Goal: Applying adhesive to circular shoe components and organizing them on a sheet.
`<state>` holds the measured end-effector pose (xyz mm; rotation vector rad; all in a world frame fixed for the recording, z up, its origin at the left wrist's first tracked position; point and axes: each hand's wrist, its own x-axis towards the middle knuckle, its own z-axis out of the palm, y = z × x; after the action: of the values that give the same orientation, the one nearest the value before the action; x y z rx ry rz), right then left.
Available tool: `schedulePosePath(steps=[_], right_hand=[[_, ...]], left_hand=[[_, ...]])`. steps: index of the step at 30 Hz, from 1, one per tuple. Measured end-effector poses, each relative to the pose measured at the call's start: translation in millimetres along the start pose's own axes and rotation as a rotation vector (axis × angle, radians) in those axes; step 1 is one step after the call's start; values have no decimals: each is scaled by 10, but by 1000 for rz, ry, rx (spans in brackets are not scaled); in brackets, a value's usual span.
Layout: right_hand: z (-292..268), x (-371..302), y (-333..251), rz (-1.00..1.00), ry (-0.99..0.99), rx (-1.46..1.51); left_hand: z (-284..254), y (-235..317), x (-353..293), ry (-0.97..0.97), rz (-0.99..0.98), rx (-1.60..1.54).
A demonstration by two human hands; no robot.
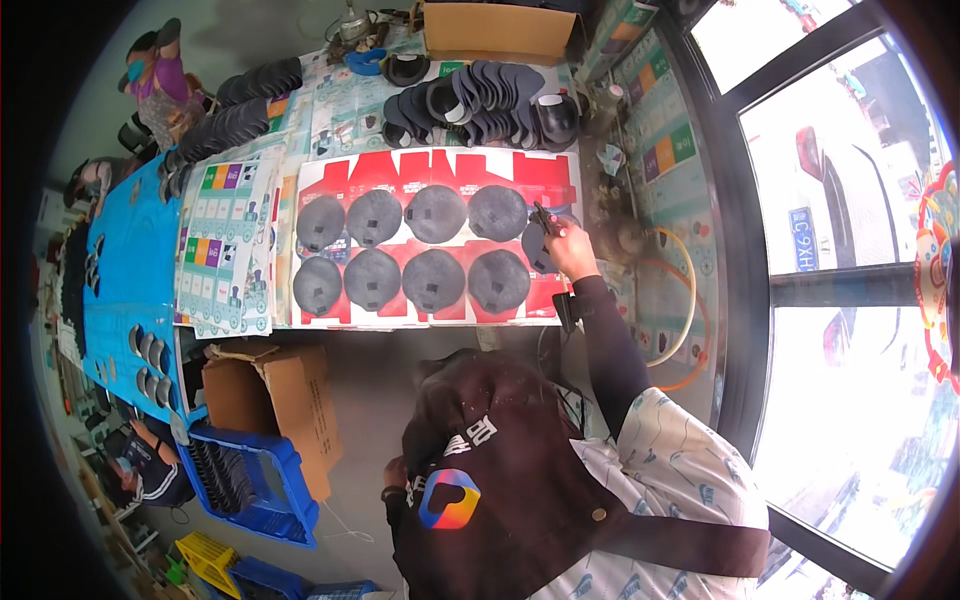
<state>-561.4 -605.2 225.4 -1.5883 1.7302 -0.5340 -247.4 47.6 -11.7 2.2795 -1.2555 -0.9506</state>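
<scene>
My right hand point(570, 252) reaches over the right end of the table, closed around a dark tool point(543, 216) that looks like a spray gun. Beneath it lies a round grey pad point(535, 246), partly covered by the hand. Several more grey pads, such as this one point(436, 214) and this one point(498, 281), lie in two rows on a red and white printed sheet point(340, 172). Most bear a small dark square. My left hand point(395, 474) is low beside my dark apron, its fingers mostly hidden.
Stacked dark curved pieces point(490, 95) stand at the table's back, before a cardboard box point(500, 32). Hoses point(692, 290) loop at the right by the window. Left are a blue-topped table point(130, 255), an open carton point(315, 400), a blue crate point(290, 480) and other people.
</scene>
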Motion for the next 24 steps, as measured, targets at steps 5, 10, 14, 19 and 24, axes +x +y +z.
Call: schedulePosePath(steps=[5, 10, 14, 19, 24], right_hand=[[35, -156, 48, 60, -175, -13], [-226, -338, -32, 212, -297, 212], [-360, -323, 350, 117, -17, 61], [-383, -383, 530, 165, 21, 164], [-355, -423, 544, 47, 27, -10]], left_hand=[[1, 12, 67, 48, 120, 109], [-95, -50, 266, -33, 177, 122], [-194, -8, 349, -6, 221, 134], [-237, -24, 393, -82, 52, -4], [-216, -4, 537, -134, 305, 402]])
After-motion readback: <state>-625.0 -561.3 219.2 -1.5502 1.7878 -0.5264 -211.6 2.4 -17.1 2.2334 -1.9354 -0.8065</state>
